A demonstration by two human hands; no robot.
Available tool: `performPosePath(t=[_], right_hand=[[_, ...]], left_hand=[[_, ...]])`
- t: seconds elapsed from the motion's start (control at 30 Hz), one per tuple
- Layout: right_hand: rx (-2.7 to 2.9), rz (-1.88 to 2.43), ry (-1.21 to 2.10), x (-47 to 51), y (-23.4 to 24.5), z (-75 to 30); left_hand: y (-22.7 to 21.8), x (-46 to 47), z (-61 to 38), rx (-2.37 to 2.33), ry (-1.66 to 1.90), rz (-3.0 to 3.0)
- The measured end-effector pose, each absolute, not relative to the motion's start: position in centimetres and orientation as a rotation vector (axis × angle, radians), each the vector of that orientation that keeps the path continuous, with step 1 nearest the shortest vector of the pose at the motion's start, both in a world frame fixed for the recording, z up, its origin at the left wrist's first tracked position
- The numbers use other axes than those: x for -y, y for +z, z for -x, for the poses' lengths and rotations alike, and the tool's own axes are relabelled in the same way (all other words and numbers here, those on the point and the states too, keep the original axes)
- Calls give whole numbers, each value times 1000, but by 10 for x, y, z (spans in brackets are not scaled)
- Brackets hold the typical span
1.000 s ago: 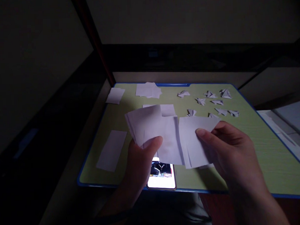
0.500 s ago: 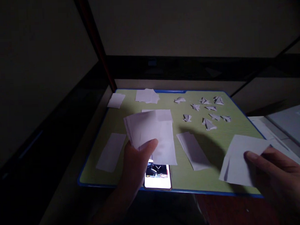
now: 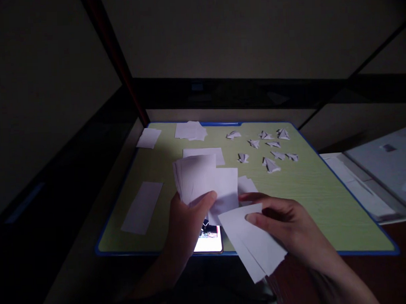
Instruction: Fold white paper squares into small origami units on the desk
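Note:
My left hand (image 3: 185, 224) is closed on a fanned stack of white paper slips (image 3: 204, 181), held upright over the near edge of a green board (image 3: 319, 187). Just to its right, my right hand (image 3: 287, 226) pinches a few white paper sheets (image 3: 252, 241) between thumb and fingers; they hang tilted over the board's front edge. A lit phone (image 3: 208, 240) lies on the board under my left hand, partly hidden.
Several small folded paper planes (image 3: 270, 164) sit at the board's far right. Loose white slips lie at the left (image 3: 142, 207), far left (image 3: 149, 138), far middle (image 3: 190, 131) and middle (image 3: 203, 153). A pale folder (image 3: 388, 166) lies to the right. The room is dark.
My right hand has swung back from the far right to beside my left hand, carrying its sheets. The slip that lay on the board's middle is now mostly hidden behind the hands.

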State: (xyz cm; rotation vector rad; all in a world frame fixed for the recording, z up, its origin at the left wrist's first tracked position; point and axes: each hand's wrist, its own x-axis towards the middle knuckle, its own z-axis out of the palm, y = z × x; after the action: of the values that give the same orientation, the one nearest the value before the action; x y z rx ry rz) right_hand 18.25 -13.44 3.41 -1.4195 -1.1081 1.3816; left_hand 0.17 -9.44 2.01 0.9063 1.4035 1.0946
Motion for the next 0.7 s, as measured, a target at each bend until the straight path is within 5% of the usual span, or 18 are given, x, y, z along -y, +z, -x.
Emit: performPosePath(t=[0.47, 0.7], right_hand=[[1092, 1771, 1567, 124, 23, -238], [1313, 1954, 1350, 125, 20, -266]], left_hand=[[15, 83, 26, -1185, 1164, -787], [26, 84, 28, -1149, 1196, -702]])
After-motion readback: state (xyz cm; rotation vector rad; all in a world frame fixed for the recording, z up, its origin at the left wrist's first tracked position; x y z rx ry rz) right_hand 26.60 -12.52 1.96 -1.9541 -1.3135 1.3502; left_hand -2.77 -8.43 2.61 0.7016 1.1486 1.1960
